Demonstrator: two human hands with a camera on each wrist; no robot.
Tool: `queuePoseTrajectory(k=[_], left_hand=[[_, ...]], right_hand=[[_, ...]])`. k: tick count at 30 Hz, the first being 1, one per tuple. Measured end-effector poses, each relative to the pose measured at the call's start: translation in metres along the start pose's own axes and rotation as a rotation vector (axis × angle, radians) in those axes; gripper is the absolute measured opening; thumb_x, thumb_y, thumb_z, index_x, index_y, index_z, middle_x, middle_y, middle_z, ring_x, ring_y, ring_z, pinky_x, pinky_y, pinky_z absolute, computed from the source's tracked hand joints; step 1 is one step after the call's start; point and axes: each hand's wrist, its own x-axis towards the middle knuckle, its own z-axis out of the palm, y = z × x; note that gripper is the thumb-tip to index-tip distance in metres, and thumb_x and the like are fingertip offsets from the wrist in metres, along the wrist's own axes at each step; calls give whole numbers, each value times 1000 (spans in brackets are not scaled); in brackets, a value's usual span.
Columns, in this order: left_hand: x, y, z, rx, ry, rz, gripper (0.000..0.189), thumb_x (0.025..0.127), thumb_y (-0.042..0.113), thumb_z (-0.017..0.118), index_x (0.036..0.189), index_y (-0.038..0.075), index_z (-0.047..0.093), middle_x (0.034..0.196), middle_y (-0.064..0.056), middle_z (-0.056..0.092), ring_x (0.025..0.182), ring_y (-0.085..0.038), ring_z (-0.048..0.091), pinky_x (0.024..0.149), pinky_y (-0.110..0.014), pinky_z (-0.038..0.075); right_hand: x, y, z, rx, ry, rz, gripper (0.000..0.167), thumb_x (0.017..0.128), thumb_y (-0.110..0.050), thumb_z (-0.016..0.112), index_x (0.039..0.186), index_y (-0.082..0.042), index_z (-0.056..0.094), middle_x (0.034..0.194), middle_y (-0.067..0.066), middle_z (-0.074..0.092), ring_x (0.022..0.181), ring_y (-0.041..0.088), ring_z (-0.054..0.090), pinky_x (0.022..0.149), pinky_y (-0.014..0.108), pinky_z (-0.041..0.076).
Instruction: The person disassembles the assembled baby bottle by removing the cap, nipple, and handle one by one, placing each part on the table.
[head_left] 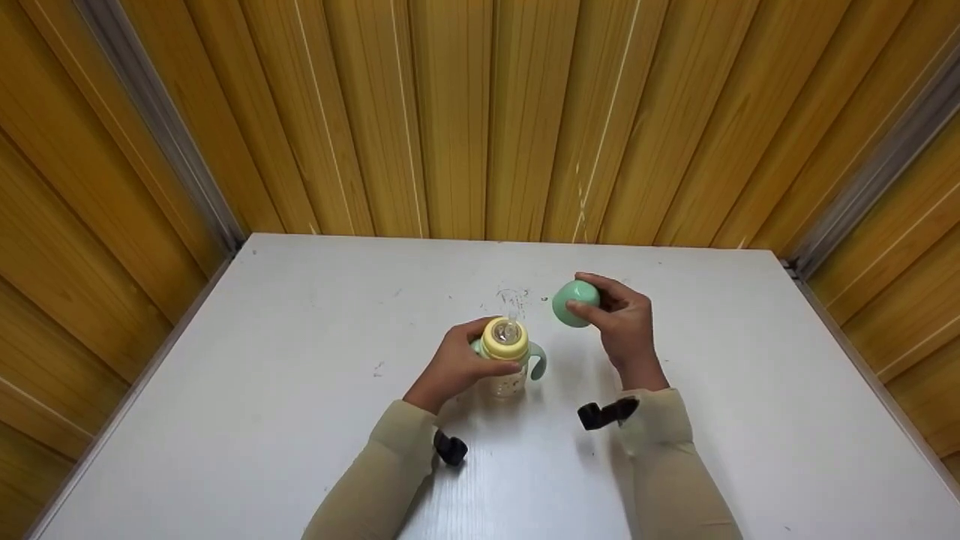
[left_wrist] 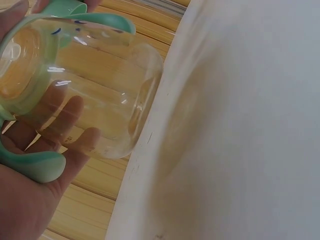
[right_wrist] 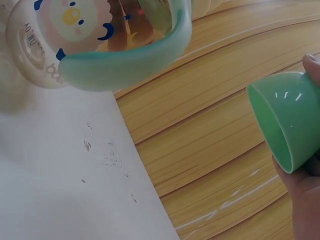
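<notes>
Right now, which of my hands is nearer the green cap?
Right: your right hand holds the green cap between thumb and fingers. Your left hand grips the bottle, left of the cap and nearer your body.

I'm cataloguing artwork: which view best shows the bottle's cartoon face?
The right wrist view: the cartoon face appears large and distinct, though cropped. The head view shows only tiny bottle markings; the left wrist view, blue marks but no recognisable face.
</notes>
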Motion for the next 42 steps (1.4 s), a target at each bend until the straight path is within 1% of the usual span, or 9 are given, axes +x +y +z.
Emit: queuePoseTrajectory(k=[4,6,13,17,20,23,29,36,42], left_hand=[[-1,0,0,1,2,9,68,64,22,90,127,23,62,121,7,66,114,-14,57,109,-44,36],[-1,0,0,8,1,10,68,64,24,90,126,25,62,121,8,66,114,-14,57,109,-44,37],[-3,-1,0,5,-7,21,68,64,29,90,126,28,62,121,11,65,116,-13,57,109,-46,36],[-3,-1,2,-4,-12,23,67,63,29,90,124,29,63,121,11,65,116,-13,57,108,-46,37],[-2,-1,3,-3,-10,20,67,63,30,90,124,29,63,120,11,65,116,-13,57,108,-45,37],[-1,0,3,2,-7,15,68,62,32,90,125,28,63,120,11,66,115,-13,57,108,-45,38],[-1,1,5,6,-12,16,68,62,32,90,124,28,63,119,11,65,114,-13,57,107,-45,38],[-1,1,6,12,-18,8,68,62,32,90,124,30,62,119,12,65,115,-13,57,107,-46,38],[-1,0,7,14,-27,32,67,64,28,90,125,29,62,119,11,66,115,-13,57,107,-46,38]], right_hand=[[1,5,-2,-27,10,28,43,75,-10,83,116,-7,70,120,10,68,109,12,65,96,24,50],[1,7,-4,-33,18,36,43,75,-11,83,116,-7,70,119,10,69,109,11,65,96,24,49],[3,16,-8,-28,50,50,41,73,-9,84,112,-3,71,112,6,72,104,11,66,92,22,51],[3,20,-9,-43,54,69,42,73,-11,84,112,-2,71,115,13,70,103,9,66,92,20,50],[4,23,-11,-60,51,101,45,74,-13,84,115,0,69,120,16,67,106,8,64,94,20,49],[4,26,-13,-84,54,141,46,74,-16,84,116,-2,69,122,13,67,110,7,63,99,22,47],[5,33,-17,-105,57,205,47,74,-19,84,116,-6,69,126,10,65,119,13,59,106,31,43],[5,42,-22,-124,53,237,49,73,-23,85,117,-8,69,127,9,64,124,17,57,108,31,42],[4,50,-25,-148,55,266,51,73,-27,85,118,-9,69,128,8,63,126,16,54,108,31,41]])
